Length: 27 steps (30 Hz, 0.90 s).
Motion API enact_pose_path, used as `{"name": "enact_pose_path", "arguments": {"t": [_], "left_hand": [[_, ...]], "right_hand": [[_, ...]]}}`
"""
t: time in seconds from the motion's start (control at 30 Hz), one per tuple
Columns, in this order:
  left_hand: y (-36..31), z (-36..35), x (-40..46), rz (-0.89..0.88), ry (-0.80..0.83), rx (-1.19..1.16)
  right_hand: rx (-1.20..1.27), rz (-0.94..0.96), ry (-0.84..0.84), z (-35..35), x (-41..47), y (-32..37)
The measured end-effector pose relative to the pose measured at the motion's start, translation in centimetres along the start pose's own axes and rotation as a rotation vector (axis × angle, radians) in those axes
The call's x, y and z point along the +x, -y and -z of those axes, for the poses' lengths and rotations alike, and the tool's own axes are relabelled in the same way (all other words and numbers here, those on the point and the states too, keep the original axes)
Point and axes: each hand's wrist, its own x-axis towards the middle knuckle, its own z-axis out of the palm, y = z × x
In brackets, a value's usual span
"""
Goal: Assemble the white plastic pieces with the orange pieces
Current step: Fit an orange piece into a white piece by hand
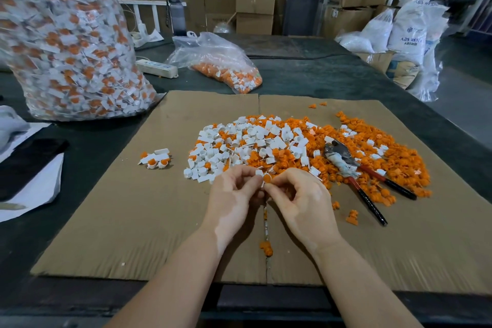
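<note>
Both hands meet over the flat brown cardboard sheet [127, 210] on the tabletop — the left hand [234, 194] pinches a small white plastic piece [259, 173], the right hand [300, 200] pinches a round orange plastic piece [267, 178] against it. Just beyond the fingertips lies the mixed heap of white and orange pieces [292, 146]; red-handled pliers [356, 170] rest right of the hands.

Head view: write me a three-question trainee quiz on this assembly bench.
1. True or false: the pliers are held in the right hand.
2. Where does the small group of finished pieces lie? A) left of the mixed pile B) inside the small bag C) on the power strip
3. What lies under the pile?

Key: 1 false, they rest on the pile, and both the right and left hand pinch a white and orange piece; 2 A; 3 cardboard sheet.
</note>
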Motion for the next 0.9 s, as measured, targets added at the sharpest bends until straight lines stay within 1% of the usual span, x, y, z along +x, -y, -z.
{"name": "enact_pose_path", "arguments": {"t": [0.1,0.3,0.77,0.9], "left_hand": [[0.02,-0.04,0.04,-0.001,0.007,0.007],[-0.06,0.17,-0.06,-0.025,0.042,0.076],[-0.24,0.13,-0.08,-0.045,0.032,0.114],[-0.23,0.09,-0.01,-0.061,0.016,0.158]], "right_hand": [[0.025,0.007,-0.02,0.14,0.04,-0.19],[-0.006,0.048,0.029,0.22,0.12,-0.04],[-0.009,0.075,0.009,0.26,0.16,0.0],[-0.015,0.069,0.022,0.32,0.12,0.07]]}}
